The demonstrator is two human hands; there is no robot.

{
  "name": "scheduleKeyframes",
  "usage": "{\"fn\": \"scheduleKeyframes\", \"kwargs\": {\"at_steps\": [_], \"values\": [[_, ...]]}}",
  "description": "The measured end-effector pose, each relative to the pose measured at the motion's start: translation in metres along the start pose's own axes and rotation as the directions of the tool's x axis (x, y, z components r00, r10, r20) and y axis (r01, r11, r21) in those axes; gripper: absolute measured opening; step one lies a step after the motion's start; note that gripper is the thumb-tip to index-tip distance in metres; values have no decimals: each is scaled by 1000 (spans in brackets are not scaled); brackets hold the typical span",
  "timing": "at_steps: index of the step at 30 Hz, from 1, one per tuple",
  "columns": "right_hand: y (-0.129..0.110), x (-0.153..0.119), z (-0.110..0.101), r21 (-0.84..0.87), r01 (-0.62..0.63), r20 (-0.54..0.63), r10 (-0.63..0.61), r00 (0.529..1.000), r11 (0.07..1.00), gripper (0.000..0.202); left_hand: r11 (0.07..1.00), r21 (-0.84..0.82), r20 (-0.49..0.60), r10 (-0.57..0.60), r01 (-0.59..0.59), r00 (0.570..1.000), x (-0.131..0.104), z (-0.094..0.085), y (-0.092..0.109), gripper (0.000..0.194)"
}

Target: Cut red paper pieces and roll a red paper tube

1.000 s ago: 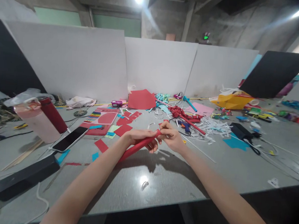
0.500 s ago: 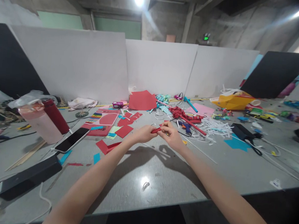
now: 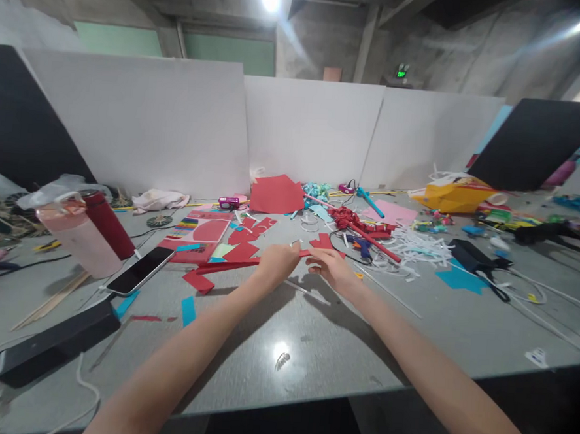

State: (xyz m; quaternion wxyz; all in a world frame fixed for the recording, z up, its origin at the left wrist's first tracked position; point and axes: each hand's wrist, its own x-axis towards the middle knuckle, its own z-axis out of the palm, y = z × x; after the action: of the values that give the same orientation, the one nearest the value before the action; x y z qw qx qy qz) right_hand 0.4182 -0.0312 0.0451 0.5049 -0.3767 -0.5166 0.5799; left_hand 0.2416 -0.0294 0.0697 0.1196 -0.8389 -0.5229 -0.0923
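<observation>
Over the middle of the table, my left hand (image 3: 278,267) is closed on a narrow red paper strip (image 3: 228,265). One end of the strip trails out leftward past the wrist, above a loose red paper piece (image 3: 200,281). Close by on the right, my right hand (image 3: 334,269) pinches the same strip between thumb and fingers, its other fingers curled. A short red stretch shows in the gap between both hands. Under the hands lies a thin pale stick (image 3: 308,291). Red paper scraps (image 3: 321,240) lie just beyond my right hand.
To the left are a phone (image 3: 140,271), a pink bottle (image 3: 79,240), a red flask (image 3: 107,224) and a black power bank-like block (image 3: 61,342). Shredded white paper (image 3: 418,251), a red rolled stick (image 3: 374,242) and a yellow bag (image 3: 453,195) lie right. White panels (image 3: 312,127) stand behind.
The red strip, bunched between my fingers before, now stretches out straighter to both sides. My left hand has turned over slightly, and my right hand has flattened and moved a little lower.
</observation>
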Motion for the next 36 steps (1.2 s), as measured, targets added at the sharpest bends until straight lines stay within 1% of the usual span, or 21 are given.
{"fn": "scheduleKeyframes", "kwargs": {"at_steps": [3,6,7,9,11,12,14,16,17,18,20,22,24,27,29,30,31,32,34,35,36], "values": [[0,0,-2,-110,49,-3,-50,999,993,45,999,-43,-6,-11,11,1000,-1,1,3,32],[0,1,-6,-200,117,89,-100,991,973,48,986,-165,11,-28,29,1000,0,-2,3,32],[0,2,-8,-227,143,129,-116,985,963,49,973,-230,36,-13,21,999,0,-4,1,31],[-2,2,-10,-287,203,192,-151,970,936,51,916,-401,110,76,-26,991,1,-11,-3,26],[-4,1,-12,-327,255,237,-182,954,910,53,792,-609,200,209,-45,957,2,-21,-9,22],[-5,0,-13,-331,270,258,-188,948,904,53,702,-712,243,271,-19,931,2,-26,-12,23],[-8,-3,-13,-315,289,301,-193,934,904,52,483,-870,307,371,100,876,2,-34,-18,33],[-11,-6,-13,-295,311,331,-209,920,903,50,273,-922,372,435,273,820,1,-38,-22,47],[-13,-7,-13,-289,324,339,-220,915,901,49,194,-916,402,463,352,790,1,-39,-23,54],[-14,-8,-14,-285,337,342,-233,910,897,48,136,-898,427,495,418,757,0,-39,-23,60],[-17,-11,-15,-286,357,344,-253,904,889,47,86,-867,445,577,491,685,-2,-36,-22,67],[-21,-12,-16,-297,371,348,-262,900,880,47,78,-857,439,629,510,642,-3,-33,-20,64],[-24,-14,-16,-315,384,347,-272,898,868,47,82,-839,459,640,539,616,-4,-33,-19,55],[-28,-16,-15,-315,396,336,-288,896,863,49,105,-823,496,614,559,614,-3,-37,-18,52],[-28,-16,-14,-304,390,310,-297,903,869,55,176,-833,521,568,525,636,-2,-39,-18,52],[-28,-16,-13,-307,385,293,-299,908,870,60,229,-838,534,527,495,661,-2,-39,-17,51],[-27,-15,-12,-319,382,274,-301,913,867,64,301,-840,543,468,453,697,-1,-38,-16,49],[-26,-15,-12,-339,381,257,-305,917,860,68,390,-833,535,394,391,747,0,-37,-15,46],[-23,-13,-11,-394,386,233,-316,920,834,71,596,-770,439,239,226,866,2,-31,-13,39],[-21,-12,-11,-416,390,222,-325,919,822,71,690,-710,363,183,144,914,3,-28,-12,36],[-19,-11,-10,-429,394,208,-336,919,812,72,763,-641,293,149,78,944,4,-24,-11,32]]}}
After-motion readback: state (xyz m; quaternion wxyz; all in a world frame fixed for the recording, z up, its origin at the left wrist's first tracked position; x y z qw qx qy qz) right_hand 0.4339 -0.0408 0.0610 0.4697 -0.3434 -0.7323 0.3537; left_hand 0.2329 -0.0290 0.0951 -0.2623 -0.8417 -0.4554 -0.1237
